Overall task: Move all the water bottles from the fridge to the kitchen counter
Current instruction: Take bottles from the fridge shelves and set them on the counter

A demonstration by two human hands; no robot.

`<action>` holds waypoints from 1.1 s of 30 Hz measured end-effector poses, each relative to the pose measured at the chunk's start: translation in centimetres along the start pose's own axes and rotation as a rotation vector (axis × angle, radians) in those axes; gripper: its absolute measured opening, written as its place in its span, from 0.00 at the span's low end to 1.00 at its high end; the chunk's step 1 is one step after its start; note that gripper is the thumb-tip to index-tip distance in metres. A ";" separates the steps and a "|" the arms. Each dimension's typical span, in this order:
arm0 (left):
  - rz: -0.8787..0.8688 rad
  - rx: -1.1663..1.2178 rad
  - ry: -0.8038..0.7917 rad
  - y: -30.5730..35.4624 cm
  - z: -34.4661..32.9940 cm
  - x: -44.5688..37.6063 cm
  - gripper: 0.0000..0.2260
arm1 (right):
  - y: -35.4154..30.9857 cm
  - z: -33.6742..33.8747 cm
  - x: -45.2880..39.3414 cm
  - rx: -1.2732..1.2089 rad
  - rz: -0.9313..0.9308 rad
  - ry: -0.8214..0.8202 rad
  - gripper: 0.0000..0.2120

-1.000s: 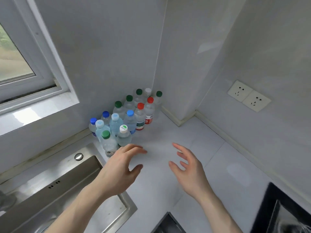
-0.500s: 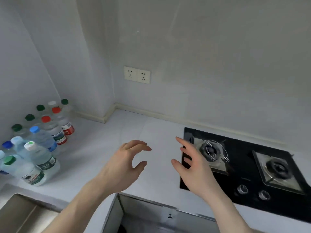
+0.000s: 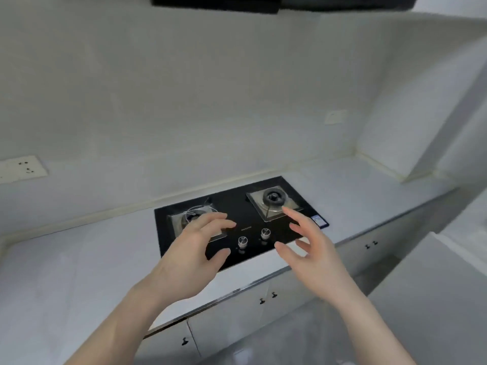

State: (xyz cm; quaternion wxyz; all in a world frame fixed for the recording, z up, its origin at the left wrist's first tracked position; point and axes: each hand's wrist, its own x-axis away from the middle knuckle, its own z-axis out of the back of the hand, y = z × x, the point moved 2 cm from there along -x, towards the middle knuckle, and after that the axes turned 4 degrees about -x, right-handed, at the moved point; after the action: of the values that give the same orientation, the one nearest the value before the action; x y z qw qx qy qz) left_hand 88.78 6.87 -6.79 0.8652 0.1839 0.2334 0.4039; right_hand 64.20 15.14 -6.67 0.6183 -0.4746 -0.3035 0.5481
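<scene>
No water bottle and no fridge is in view now. My left hand (image 3: 192,248) hovers above the white kitchen counter (image 3: 66,259), fingers loosely curved and holding nothing. My right hand (image 3: 313,246) floats beside it, palm turned inward, fingers relaxed and empty. Both hands hang in front of the black gas hob.
A black two-burner gas hob (image 3: 237,219) with two knobs is set into the counter. White cabinet doors (image 3: 237,320) with small dark handles run below. A wall socket (image 3: 21,168) sits at far left. A white surface (image 3: 448,285) fills the lower right.
The view has swung right, away from the cluster of bottles in the counter corner and the sink, onto the hob. Both empty hands kept their pose.
</scene>
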 end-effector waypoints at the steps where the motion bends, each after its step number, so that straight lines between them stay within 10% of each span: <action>1: -0.045 0.003 -0.022 1.9 -0.9 -1.5 0.20 | 0.4 2.3 1.0 0.006 -0.009 0.053 0.31; 33: -0.849 0.350 -0.379 33.0 -22.5 -36.0 0.20 | 6.4 35.6 4.0 0.303 -0.275 1.026 0.28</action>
State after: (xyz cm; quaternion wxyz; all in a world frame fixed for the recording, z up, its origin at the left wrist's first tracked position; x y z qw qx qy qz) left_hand 35.74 1.54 0.58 0.9368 0.2851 0.1905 -0.0701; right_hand 30.71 27.72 -0.16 0.8142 -0.5425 0.0597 0.1981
